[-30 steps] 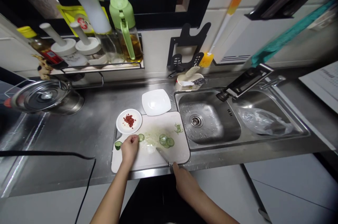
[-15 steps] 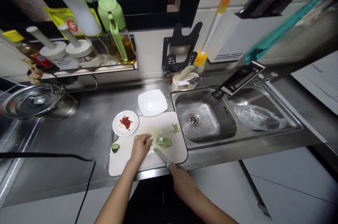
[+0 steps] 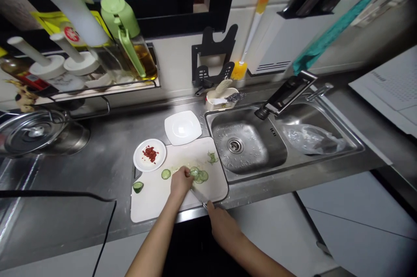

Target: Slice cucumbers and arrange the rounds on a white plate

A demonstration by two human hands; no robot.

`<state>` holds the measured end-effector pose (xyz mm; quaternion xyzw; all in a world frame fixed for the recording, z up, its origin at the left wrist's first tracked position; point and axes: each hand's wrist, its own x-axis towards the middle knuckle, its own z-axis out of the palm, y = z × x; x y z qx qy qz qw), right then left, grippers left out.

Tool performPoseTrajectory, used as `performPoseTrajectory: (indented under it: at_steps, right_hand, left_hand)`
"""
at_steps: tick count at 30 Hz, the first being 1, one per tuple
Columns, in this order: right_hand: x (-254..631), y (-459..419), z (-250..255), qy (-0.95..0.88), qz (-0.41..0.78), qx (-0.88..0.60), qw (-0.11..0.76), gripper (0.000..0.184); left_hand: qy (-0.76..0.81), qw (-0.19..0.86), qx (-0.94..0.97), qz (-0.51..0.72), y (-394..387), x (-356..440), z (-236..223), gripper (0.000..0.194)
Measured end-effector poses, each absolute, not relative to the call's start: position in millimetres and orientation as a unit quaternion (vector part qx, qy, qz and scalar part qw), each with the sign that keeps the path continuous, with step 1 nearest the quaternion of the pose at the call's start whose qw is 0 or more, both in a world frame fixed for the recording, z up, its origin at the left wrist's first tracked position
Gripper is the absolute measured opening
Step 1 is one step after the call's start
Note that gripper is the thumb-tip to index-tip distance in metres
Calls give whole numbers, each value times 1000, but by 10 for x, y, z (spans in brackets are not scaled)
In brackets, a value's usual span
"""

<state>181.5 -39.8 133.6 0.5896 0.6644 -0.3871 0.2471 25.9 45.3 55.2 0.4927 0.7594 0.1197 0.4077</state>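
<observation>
My left hand [image 3: 181, 182] is over the cutting board [image 3: 153, 201], fingers curled and pinched on the left edge of a small pile of cucumber slices [image 3: 202, 175]. In my right hand [image 3: 224, 224] is the handle of a knife [image 3: 198, 196]. Its blade lies low over the board's front part and points up-left, with the tip close to my left hand. A single cucumber slice [image 3: 166, 174] lies left of my left hand. Farther left sits a cucumber end piece [image 3: 137, 187]. Thin green scraps [image 3: 212, 158] are near the board's right edge.
A round plate with red chopped bits [image 3: 150, 154] overlaps the board's upper left corner. Behind the board is a white square plate [image 3: 183, 128]. The sink [image 3: 250, 146] adjoins on the right, with a plastic bag [image 3: 314, 140] beyond. A lidded pot [image 3: 65, 138] stands left.
My left hand has moved right, up to the pile of cucumber slices, uncovering the single slice on its left. The knife stays in my right hand. The view has shifted slightly.
</observation>
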Motion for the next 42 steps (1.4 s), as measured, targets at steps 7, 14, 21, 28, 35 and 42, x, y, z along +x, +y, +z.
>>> performPoseTrajectory:
  at_steps: [7,14,21,28,35,42]
  right_hand:
    - [1824,-412,1268,673,-382,586,241,63]
    - [1829,-404,1274,678,-379,576,253,66]
    - [1875,-390,1278,690,-376,567,244,61]
    - [1731,-241,1369,693,-363,578,232,56]
    - [1573,-156,1349,699,-349,581,229,58]
    - [1553,-173,1328,708,-334,576,235,55]
  left_hand:
    - [760,410,482,151,431,267,511,13]
    - [752,423,475,174,371,122,540,9]
    - [794,406,422,164,261,-121,545,13]
    - [798,378,430,186,186,-118,502,14]
    - [796,363,442,198,165,-95,484,14]
    - [796,365,436,205,168,-114,446,14]
